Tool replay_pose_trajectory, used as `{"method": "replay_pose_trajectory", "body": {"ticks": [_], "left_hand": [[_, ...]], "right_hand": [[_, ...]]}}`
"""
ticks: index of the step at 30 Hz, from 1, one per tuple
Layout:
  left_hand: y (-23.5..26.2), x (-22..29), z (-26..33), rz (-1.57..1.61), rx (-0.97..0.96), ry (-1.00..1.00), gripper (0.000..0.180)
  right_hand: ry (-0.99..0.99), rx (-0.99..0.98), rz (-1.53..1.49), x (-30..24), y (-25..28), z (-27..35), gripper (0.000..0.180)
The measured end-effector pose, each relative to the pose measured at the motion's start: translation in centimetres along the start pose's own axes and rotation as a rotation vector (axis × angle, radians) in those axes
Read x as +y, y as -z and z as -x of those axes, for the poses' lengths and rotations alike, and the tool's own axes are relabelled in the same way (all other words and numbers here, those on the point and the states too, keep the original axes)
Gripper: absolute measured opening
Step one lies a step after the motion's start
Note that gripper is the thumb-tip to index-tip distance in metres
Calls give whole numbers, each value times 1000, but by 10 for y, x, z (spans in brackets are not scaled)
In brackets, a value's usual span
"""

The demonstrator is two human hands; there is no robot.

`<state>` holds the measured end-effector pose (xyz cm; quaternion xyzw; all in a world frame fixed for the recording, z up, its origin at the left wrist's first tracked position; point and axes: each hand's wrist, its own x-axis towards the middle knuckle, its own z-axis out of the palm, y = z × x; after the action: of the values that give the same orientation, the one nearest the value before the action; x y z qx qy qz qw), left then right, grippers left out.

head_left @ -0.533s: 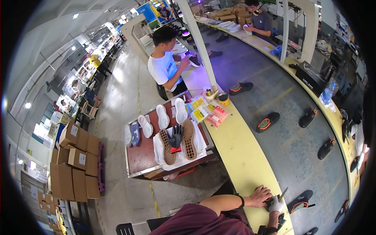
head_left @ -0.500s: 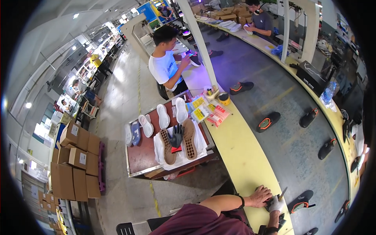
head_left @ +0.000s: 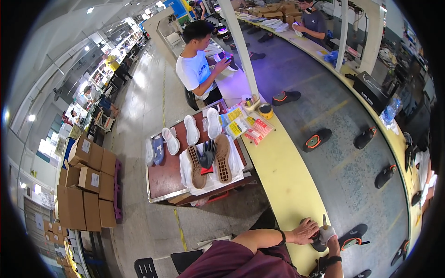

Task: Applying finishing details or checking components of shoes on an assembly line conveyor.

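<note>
Both hands meet low at the near end of the long yellow worktop: the left hand is curled around a dark shoe, and the gloved right hand pinches a small brush upright just above that shoe.

Far left of the yellow worktop, stacked cardboard boxes stand on the grey concrete floor. Nearer it, a brown cart table butts against its left edge, carrying white soles, two brown soles on white cloth and a black glove between them. Coloured packets lie on the worktop's middle stretch. Beyond them a person in a white shirt stands holding a shoe. Right of the worktop, a grey conveyor belt carries black shoes with orange soles, spaced well apart.
</note>
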<state>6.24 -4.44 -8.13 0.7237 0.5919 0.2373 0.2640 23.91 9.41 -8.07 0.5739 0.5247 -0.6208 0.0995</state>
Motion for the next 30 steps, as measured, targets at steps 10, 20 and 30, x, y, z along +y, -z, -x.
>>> {"method": "replay_pose_trajectory", "body": {"ticks": [10,20,30], "left_hand": [[9,6,0,-20,-84,33,73],[51,-64,2,-152,-316,81,103],[30,-69,4,28,-294,-15,88]], "right_hand": [[-140,31,203,31,1,-62,27],[283,806,-100,102,-37,2,23],[254,746,-294,171,-62,-14,47]]}}
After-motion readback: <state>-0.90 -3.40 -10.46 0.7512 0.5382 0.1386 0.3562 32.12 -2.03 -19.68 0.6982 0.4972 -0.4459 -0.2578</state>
